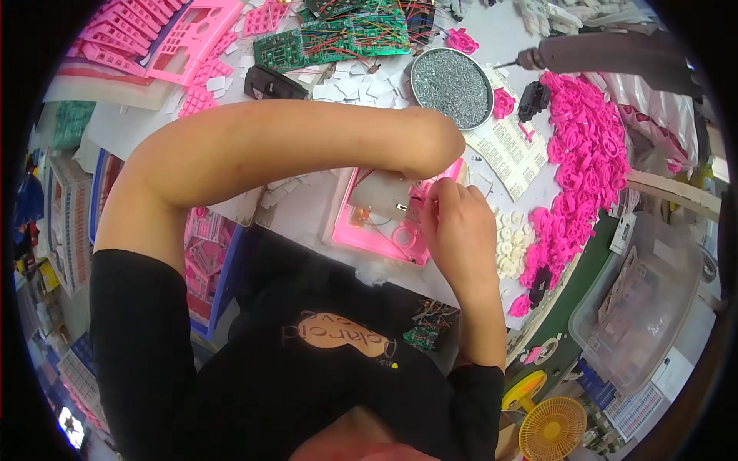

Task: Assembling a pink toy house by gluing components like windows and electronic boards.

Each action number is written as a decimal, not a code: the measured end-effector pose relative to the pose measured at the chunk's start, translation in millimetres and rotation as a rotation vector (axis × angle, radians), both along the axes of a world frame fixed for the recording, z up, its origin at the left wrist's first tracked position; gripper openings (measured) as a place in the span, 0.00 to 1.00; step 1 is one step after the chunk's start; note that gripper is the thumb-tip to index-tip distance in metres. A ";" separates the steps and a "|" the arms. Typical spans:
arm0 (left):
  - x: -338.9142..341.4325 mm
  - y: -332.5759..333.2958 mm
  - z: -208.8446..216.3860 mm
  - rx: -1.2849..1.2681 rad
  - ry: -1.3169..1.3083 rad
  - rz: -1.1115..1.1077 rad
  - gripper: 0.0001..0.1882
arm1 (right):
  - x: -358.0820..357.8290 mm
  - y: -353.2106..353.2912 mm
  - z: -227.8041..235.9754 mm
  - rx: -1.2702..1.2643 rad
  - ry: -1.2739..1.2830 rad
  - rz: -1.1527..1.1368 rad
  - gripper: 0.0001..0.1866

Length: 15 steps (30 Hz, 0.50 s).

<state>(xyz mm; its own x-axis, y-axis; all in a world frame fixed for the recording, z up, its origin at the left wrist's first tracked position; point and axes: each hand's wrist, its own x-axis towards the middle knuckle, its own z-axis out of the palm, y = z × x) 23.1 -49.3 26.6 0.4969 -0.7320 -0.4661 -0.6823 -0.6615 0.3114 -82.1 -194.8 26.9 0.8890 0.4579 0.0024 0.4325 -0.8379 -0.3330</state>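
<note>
A pink plastic casing (342,228) lies on the white worktop in front of me, with a small metal part and thin wires inside. My left arm reaches across above it; my left hand (434,142) bends down at the casing's far right corner, its fingers hidden behind the back of the hand. At the casing's right side is my right hand (467,223), thumb and fingers drawn together in a pinch over the inside. Whatever sits between those fingertips is too small or covered to make out.
A round dish of small screws (452,88) stands beyond my hands. An electric screwdriver (607,61) hangs at the upper right. Pink plastic parts (580,146) heap along the right edge, beside white round pieces (511,244). Wired green circuit boards (334,42) lie at the back.
</note>
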 end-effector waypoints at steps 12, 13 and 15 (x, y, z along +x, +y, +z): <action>-5.4 20.2 -12.8 -0.207 0.024 0.135 0.07 | 8.9 -2.3 -42.3 0.383 -0.134 -0.123 0.08; -6.5 22.8 -16.7 -0.246 0.026 0.158 0.07 | 9.3 -3.3 -42.0 0.382 -0.117 -0.131 0.08; -9.1 26.0 -24.3 -0.295 0.046 0.195 0.06 | 12.8 -5.2 -38.8 0.343 -0.102 -0.068 0.09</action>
<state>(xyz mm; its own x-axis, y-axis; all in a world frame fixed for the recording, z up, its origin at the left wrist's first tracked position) 14.0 -23.3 2.2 0.6244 -0.7316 -0.2737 -0.5328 -0.6551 0.5357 -69.3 -200.0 -12.0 0.9045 0.3553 0.2358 0.4254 -0.7129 -0.5575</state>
